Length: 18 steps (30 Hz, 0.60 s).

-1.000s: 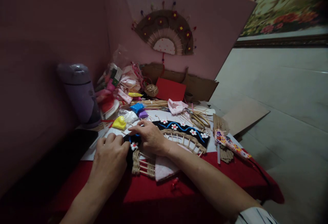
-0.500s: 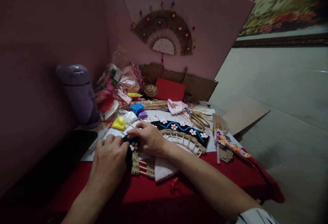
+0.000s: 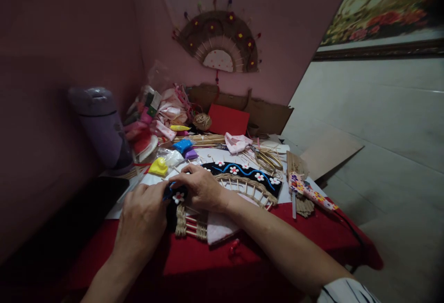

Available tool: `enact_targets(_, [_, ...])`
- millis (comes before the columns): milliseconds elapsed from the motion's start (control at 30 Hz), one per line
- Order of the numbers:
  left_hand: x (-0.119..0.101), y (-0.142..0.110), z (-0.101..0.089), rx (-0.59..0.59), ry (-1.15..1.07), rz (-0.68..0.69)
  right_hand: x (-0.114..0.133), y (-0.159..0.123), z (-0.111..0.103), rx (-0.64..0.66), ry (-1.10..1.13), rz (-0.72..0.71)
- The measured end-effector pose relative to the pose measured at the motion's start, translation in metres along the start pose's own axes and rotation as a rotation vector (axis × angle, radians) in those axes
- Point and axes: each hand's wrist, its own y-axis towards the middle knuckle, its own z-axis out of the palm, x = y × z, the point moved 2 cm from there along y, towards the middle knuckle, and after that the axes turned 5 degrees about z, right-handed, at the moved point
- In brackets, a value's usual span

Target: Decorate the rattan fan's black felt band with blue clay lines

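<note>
Apparently working along the black border of the flowered fan [image 3: 236, 170], near its left end, with left hand [image 3: 141, 217] and right hand [image 3: 204, 188] both closed on it. Probably calls for light, steady pinching. Lies on white paper [image 3: 285, 193] and red cloth [image 3: 197, 268], near scissors [image 3: 268, 160], before 1 brown fan [image 3: 204, 24] on a pink board [image 3: 287, 30].

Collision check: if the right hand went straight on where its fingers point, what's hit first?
The left hand, most likely: its fingers sit just ahead of the right hand, though depth is unclear.
</note>
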Motion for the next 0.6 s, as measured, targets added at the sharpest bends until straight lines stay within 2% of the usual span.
enact_targets(267, [0.007, -0.013, 0.002, -0.121, -0.156, 0.024, -0.001, 0.001, 0.002, 0.008, -0.028, -0.026])
enact_targets(433, [0.01, -0.026, -0.004, -0.22, -0.16, -0.07, 0.0, 0.001, 0.002, -0.003, -0.039, -0.033])
enact_targets(500, [0.009, -0.031, -0.005, -0.217, -0.152, -0.08, 0.001, 0.0, 0.002, -0.018, -0.044, -0.034])
enact_targets(600, [0.008, -0.034, -0.005, -0.147, -0.104, -0.08, 0.001, 0.0, 0.003, -0.032, -0.02, -0.05])
